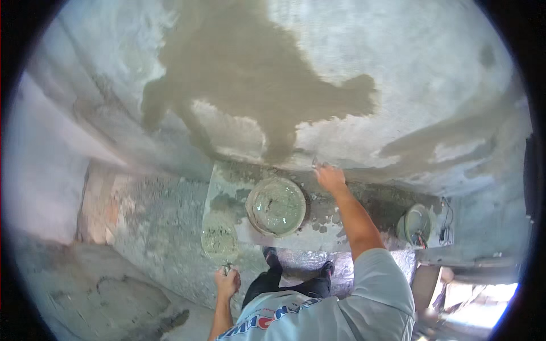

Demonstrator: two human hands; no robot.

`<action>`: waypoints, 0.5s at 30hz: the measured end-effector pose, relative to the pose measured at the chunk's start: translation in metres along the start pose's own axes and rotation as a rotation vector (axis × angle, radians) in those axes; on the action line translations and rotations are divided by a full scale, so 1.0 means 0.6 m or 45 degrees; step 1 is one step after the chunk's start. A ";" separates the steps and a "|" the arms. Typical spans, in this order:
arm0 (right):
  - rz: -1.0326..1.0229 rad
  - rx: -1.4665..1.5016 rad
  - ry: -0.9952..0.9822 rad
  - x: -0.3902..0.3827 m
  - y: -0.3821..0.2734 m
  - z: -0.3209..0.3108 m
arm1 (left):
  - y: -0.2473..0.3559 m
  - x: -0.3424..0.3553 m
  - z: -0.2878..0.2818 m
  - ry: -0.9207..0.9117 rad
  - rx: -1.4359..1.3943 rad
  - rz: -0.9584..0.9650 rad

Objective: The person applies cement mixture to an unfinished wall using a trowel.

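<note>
At the lower left, my left hand (228,281) closes round the handle of a flat, rounded mortar board (219,241), whose top carries greenish-grey wet mortar. My right arm reaches forward to the foot of the wall (341,48). There my right hand (330,176) grips a small trowel (314,163); its blade is small in view and lies close to the wall surface. Above the hands, a large dark patch of wet mortar (239,74) spreads over the pale wall. Between them stands a round basin (250,206) of wet grey mix.
The basin stands on a long, splashed platform (261,236) along the wall. A bucket (402,227) with tools in it sits at its right end, beside a dark cable (447,220). My feet (328,269) are just below the platform. A side wall (45,165) rises on the left.
</note>
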State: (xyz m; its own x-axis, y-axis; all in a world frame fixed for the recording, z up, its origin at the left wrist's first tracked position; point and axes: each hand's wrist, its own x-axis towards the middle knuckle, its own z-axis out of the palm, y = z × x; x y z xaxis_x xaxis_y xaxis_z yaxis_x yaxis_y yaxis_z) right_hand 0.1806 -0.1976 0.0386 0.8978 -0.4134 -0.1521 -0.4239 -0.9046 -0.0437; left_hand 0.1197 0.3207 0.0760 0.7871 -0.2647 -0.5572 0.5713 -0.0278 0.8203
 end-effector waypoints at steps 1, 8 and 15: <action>-0.048 -0.043 -0.117 0.002 0.006 0.011 | 0.009 -0.001 -0.001 0.029 -0.056 -0.076; 0.657 0.521 -0.092 -0.237 0.069 0.051 | 0.031 0.019 0.021 -0.152 -0.011 0.060; 1.254 0.601 -0.053 -0.709 0.122 0.287 | 0.026 0.094 0.072 -0.549 0.074 0.057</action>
State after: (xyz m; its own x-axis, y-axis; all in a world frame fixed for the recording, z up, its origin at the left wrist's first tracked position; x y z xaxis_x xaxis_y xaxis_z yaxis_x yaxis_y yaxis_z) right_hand -0.2528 -0.0701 -0.0702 0.1383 -0.9222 -0.3612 -0.9653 -0.0440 -0.2574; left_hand 0.1633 0.2639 0.0631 0.6347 -0.6449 -0.4258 0.5148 -0.0581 0.8553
